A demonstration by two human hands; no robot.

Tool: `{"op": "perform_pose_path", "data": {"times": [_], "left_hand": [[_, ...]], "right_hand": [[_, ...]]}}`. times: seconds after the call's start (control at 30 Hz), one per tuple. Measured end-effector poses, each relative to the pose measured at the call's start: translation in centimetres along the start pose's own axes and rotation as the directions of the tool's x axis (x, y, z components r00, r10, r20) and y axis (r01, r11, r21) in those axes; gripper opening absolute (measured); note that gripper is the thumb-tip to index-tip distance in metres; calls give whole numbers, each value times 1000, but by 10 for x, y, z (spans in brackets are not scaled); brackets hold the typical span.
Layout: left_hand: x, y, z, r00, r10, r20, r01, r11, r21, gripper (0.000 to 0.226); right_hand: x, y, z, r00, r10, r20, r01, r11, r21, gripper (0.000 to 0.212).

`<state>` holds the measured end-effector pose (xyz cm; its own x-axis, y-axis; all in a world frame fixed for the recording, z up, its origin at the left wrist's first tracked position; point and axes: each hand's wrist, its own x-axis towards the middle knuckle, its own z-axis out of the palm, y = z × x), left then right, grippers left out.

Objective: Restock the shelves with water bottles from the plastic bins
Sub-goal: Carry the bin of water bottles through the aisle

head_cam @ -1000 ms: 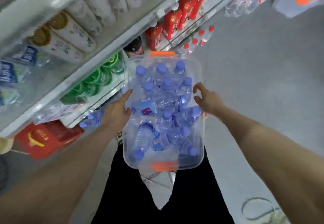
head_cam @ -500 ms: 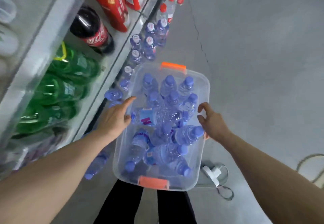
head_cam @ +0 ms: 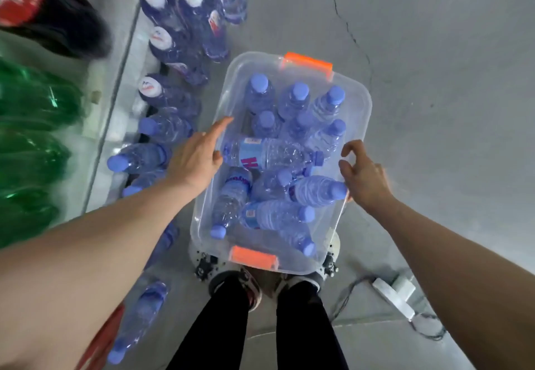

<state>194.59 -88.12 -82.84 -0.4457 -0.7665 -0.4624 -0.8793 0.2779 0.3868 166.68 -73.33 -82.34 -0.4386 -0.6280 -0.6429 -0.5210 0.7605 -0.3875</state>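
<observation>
Left hand (head_cam: pixel 195 161): fingers straight, grip wide, against bin (head_cam: pixel 357 126) rim. Right hand (head_cam: pixel 365 177): loosely curled, seemingly off rim. Bin: clear, blue-capped water bottles (head_cam: pixel 269 154).

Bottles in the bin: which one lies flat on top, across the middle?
The labelled water bottle with the pink letter, lying crosswise with its cap toward the right hand; those behind it stand upright.

One head-worn camera looks steeply down, close over a clear bin (head_cam: pixel 354 149) of water bottles on the floor (head_cam: pixel 448 80), shelves (head_cam: pixel 115 86) along the left edge.
</observation>
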Motion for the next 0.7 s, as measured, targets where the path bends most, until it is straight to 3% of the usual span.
{"op": "perform_pose_path", "data": {"times": [0.17, 0.37, 0.47, 0.6, 0.7], "left_hand": [[10, -9, 8, 999, 43, -19, -42, 998, 38, 69], [10, 3, -12, 980, -42, 196, 20, 993, 113, 78], [1, 7, -20, 963, -90, 254, 60, 991, 123, 88], [-18, 2, -16, 971, -77, 228, 59, 995, 84, 76], [-25, 1, -10, 974, -69, 217, 50, 994, 94, 78]], "right_hand": [[3, 3, 8, 999, -54, 6, 54, 997, 64, 13], [0, -11, -5, 994, -16, 108, 15, 1000, 4, 22], [-6, -28, -11, 998, -35, -50, 26, 985, -172, 26], [-18, -41, -16, 961, -38, -273, 15, 996, -86, 22], [-13, -52, -5, 985, -18, -173, 0, 994, -105, 26]]}}
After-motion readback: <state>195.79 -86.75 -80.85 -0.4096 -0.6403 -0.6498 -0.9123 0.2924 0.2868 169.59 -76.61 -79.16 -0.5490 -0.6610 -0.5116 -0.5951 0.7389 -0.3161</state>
